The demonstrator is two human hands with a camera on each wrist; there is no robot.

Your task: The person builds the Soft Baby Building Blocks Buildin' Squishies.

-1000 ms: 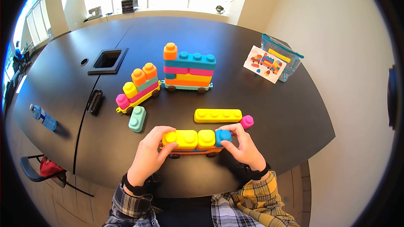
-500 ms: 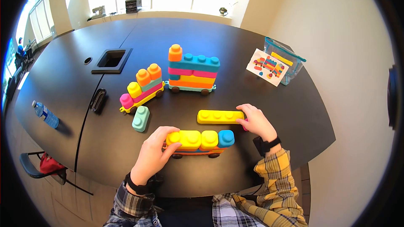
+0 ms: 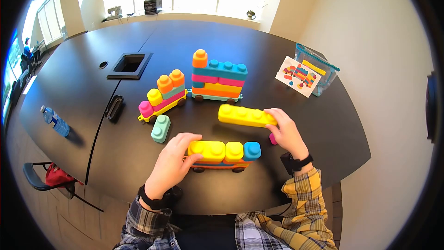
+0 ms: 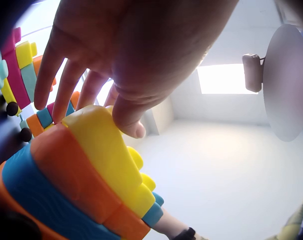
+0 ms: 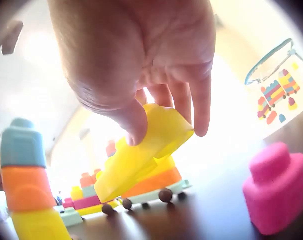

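My right hand (image 3: 286,132) pinches the right end of a long yellow block (image 3: 245,115), lifted off the table and a little tilted. In the right wrist view the thumb and fingers straddle this yellow block (image 5: 146,145). My left hand (image 3: 173,164) grips the left end of a block wagon (image 3: 217,163) on dark wheels, thumb in front and fingers behind. Yellow blocks and a blue block (image 3: 252,150) top the wagon, over orange and blue layers. A small pink block (image 5: 276,190) stands on the table below my right hand.
Behind stand a stepped block wagon (image 3: 164,99) and a taller one (image 3: 217,81), end to end. A mint block (image 3: 160,128) lies left of my left hand. A picture card (image 3: 298,76) leans on a clear bag (image 3: 326,67); a water bottle (image 3: 55,121) stands far left.
My right hand has left the blue block on the wagon, taken hold of the long yellow block and raised it from the table. My left hand stays on the wagon.
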